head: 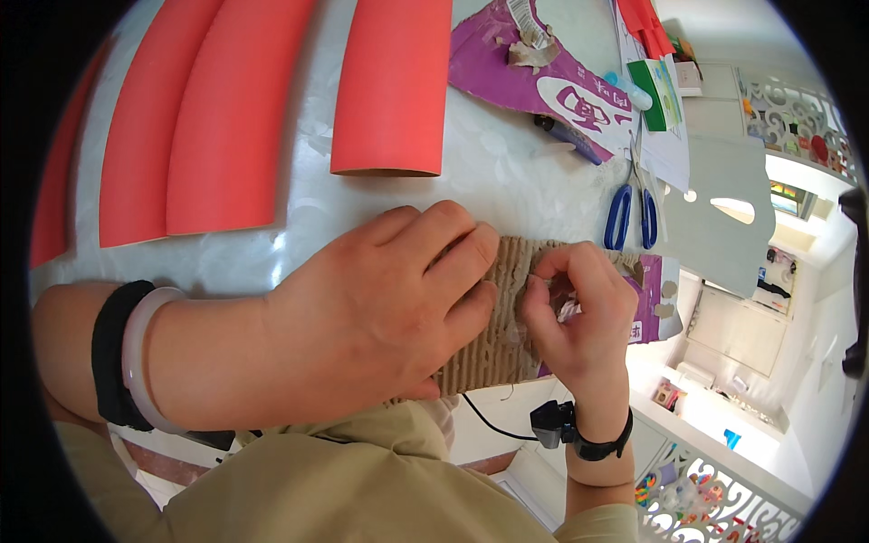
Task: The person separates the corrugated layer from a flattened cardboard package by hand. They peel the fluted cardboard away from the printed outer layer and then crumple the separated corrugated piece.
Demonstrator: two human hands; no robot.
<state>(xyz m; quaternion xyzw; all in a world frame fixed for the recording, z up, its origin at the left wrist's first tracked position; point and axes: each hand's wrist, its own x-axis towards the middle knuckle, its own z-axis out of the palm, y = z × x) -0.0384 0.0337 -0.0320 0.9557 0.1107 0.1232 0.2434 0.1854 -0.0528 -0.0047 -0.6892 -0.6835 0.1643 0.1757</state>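
A strip of corrugated cardboard (499, 319) lies at the near edge of the table, its brown ridges bare over the left and middle part. Purple printed paper covers its right end. My left hand (400, 305) grips the strip's left side, fingers bent over the top and thumb by the near edge. Over the middle of the strip, my right hand (584, 305) has thumb and index finger pinched at the cardboard's torn surface paper. What sits inside that pinch is mostly hidden by the fingers.
Several red paper tubes (390, 88) lie on the table's left and far side. Scissors with blue handles (630, 214) are beyond my right hand. A torn purple cardboard piece (502, 64) overlaps a dark blue marker (574, 140). A green box (655, 95) rests on white paper.
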